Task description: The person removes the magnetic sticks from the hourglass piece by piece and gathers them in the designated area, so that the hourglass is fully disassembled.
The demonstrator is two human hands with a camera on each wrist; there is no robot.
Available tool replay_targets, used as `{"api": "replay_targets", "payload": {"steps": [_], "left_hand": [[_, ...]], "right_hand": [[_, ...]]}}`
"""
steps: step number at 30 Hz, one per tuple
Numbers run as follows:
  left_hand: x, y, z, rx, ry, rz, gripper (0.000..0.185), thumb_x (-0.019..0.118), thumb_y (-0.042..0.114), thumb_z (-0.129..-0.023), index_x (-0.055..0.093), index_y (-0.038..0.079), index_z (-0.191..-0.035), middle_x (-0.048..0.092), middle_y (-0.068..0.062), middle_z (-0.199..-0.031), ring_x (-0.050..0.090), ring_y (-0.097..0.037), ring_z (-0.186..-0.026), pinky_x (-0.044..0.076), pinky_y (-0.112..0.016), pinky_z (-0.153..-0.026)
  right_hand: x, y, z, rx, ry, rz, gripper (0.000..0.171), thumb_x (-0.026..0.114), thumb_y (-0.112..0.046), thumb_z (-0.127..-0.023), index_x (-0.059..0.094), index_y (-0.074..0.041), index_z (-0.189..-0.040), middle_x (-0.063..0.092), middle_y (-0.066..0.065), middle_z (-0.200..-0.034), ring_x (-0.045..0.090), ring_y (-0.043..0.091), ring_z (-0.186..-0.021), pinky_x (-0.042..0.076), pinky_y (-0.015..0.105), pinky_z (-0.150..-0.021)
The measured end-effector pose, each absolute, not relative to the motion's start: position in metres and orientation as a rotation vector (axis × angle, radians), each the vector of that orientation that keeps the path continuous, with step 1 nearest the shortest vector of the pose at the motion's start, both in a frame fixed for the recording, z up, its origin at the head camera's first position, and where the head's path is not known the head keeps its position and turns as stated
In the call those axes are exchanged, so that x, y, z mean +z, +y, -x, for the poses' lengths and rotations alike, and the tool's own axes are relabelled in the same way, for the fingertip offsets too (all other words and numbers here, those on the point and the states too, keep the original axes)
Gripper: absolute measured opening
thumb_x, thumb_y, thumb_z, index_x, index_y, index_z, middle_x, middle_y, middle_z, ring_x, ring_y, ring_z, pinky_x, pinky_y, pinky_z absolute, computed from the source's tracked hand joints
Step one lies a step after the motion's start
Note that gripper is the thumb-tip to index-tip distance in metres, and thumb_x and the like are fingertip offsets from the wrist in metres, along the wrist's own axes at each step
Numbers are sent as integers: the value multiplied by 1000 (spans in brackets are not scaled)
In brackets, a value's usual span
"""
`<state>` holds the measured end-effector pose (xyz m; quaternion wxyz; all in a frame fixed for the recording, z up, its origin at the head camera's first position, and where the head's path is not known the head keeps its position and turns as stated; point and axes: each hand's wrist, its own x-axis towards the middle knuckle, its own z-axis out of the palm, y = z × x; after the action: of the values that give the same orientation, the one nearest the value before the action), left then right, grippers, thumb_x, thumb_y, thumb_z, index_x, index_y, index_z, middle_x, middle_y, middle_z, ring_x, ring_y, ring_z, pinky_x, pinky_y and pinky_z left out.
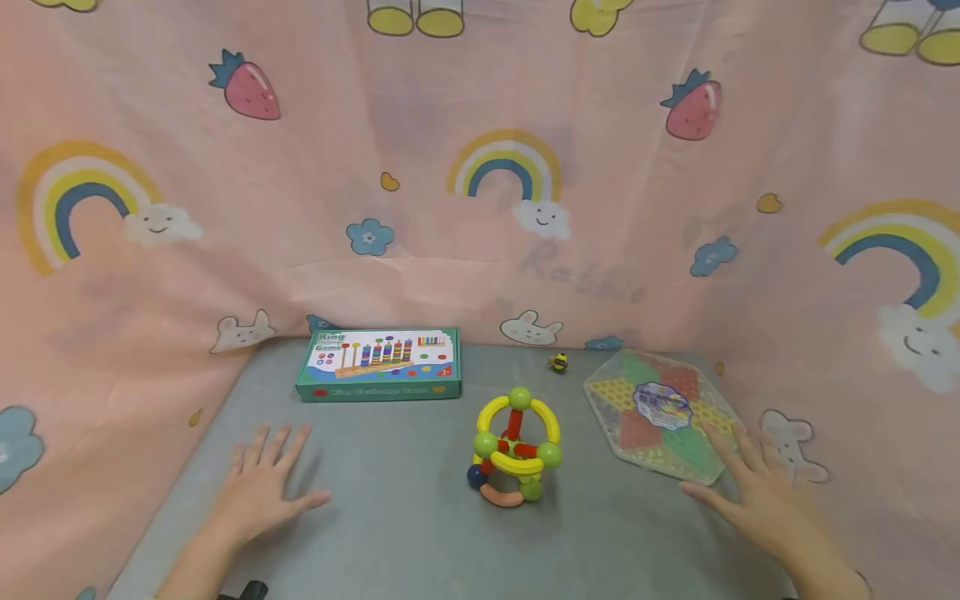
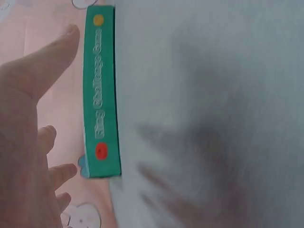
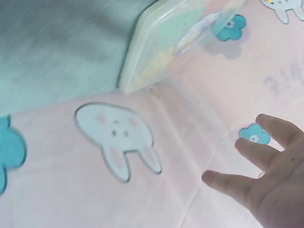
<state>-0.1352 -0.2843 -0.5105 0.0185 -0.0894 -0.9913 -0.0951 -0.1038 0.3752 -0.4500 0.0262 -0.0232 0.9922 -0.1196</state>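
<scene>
both hands hover spread and empty over the desk point(image 1: 405, 517): the left hand point(image 1: 262, 487) near the green box point(image 1: 380, 364), the right hand point(image 1: 757, 492) by the hexagonal board point(image 1: 660, 414)'s near edge. nothing is picked up yet; the ball toy point(image 1: 515, 450) sits untouched between them.

Bright, even, soft light; faint shadows under hands; wrist views motion-blurred; head view slightly wide-angle bowed.
</scene>
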Motion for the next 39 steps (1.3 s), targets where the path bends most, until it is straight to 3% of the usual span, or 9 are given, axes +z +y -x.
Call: {"api": "replay_targets", "payload": {"steps": [8, 15, 19, 22, 26, 31, 39], "left_hand": [[-534, -237, 141, -525, -3025, 497, 106, 70, 70, -78, 35, 9, -157, 36, -20, -160, 23, -48, -149, 19, -67, -118], [-537, -170, 149, -827, -3071, 598, 103, 75, 63, -79, 31, 15, -159, 35, -11, -162, 25, -41, -151, 23, -63, -118], [-538, -139, 154, -949, -3111, 580, 103, 81, 55, -77, 33, 12, -158, 40, -13, -159, 33, -40, -147, 32, -62, -115], [-539, -118, 157, -1056, -3124, 562, 100, 81, 54, -78, 38, 7, -154, 45, -17, -154, 41, -39, -141, 38, -60, -111], [-539, -87, 161, -1263, -3120, 499, 94, 78, 56, -81, 43, 1, -149, 50, -21, -147, 48, -39, -135, 43, -57, -109], [-544, -58, 164, -1355, -3087, 331, 81, 79, 49, -83, 53, -4, -139, 58, -22, -131, 58, -34, -115, 51, -54, -97], [-554, -32, 168, -1203, -2996, 265, 35, 82, 24, -82, 70, 2, -106, 62, -8, -95, 56, -19, -81, 54, -40, -74]], "right_hand": [[-452, 352, 112, -550, 3157, 237, 91, 65, -49, -95, 11, -25, -164, 10, 35, -162, 1, 66, -143, 15, 89, -93], [-443, 333, 124, -899, 3052, 310, 92, 72, -40, -93, 14, -28, -163, 8, 28, -166, 6, 60, -147, 18, 86, -97], [-441, 322, 128, -1002, 2993, 405, 94, 77, -33, -89, 19, -26, -163, 12, 25, -166, 10, 57, -148, 18, 84, -100], [-443, 315, 130, -1044, 2975, 465, 98, 81, -30, -85, 20, -29, -162, 20, 23, -165, 21, 57, -145, 26, 81, -101], [-446, 303, 135, -1185, 2919, 477, 107, 82, -28, -84, 10, -36, -162, 25, 21, -164, 33, 52, -142, 40, 70, -100], [-451, 286, 143, -1364, 2776, 496, 109, 81, -20, -86, 5, -40, -161, 23, 16, -166, 34, 46, -145, 45, 60, -101], [-455, 266, 150, -1423, 2707, 517, 106, 84, -25, -83, 12, -41, -160, 24, 13, -166, 36, 44, -145, 46, 60, -102]]}}
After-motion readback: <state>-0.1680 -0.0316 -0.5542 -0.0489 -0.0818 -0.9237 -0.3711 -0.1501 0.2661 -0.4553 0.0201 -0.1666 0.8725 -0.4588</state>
